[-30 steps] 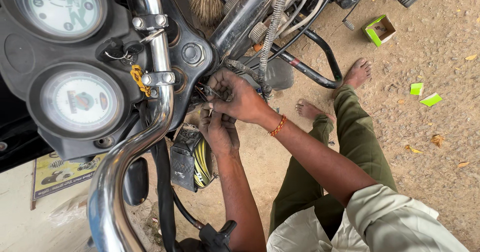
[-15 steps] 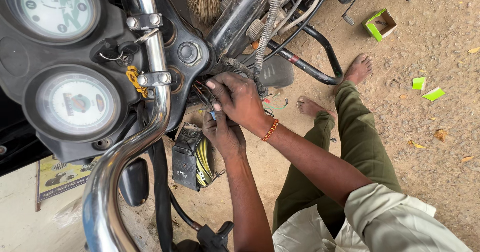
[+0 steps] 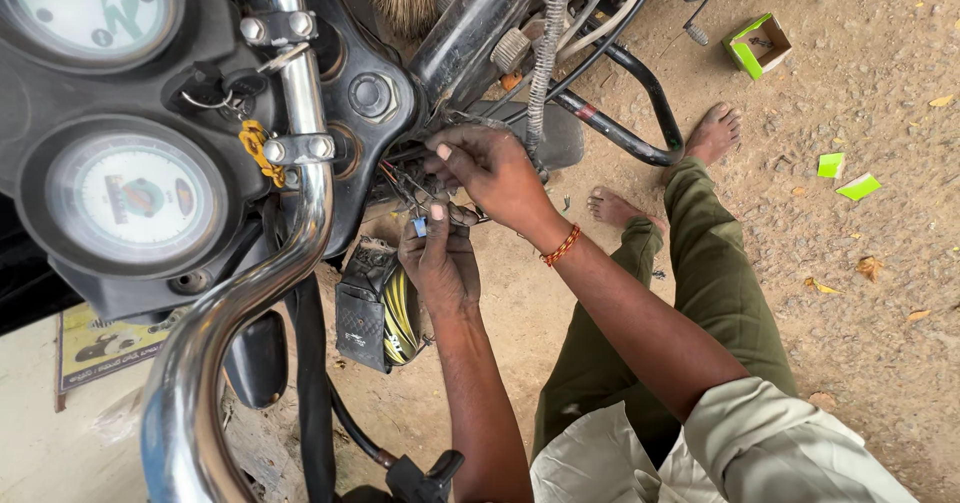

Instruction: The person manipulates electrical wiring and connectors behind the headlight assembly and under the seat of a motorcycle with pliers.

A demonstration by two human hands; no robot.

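Both hands sit a little lower against the motorcycle than half a second ago, and the view has tilted so that less of the upper dial shows; the left hand [image 3: 440,263] now has its thumb and forefinger raised and pinched narrow on a small blue connector [image 3: 420,227], which lies just below the tangle of wires [image 3: 405,178] under the steering head; the right hand [image 3: 490,173] reaches across above it, its grip closed on that wire bundle, fingers curled in among the strands, an orange bead bracelet [image 3: 562,246] at its wrist; the two hands are nearly touching, the right just over the left; to their left runs the chrome handlebar [image 3: 235,313], with two round dials [image 3: 135,198] behind it and a yellow tag [image 3: 260,150] by the clamp; below the left hand hangs a black housing with yellow cable [image 3: 385,313] inside; the person squats in olive trousers [image 3: 715,293], bare feet [image 3: 715,135] on the sandy ground [image 3: 860,293]; a small green box [image 3: 757,45] lies open further off, with green scraps [image 3: 845,175] near it.
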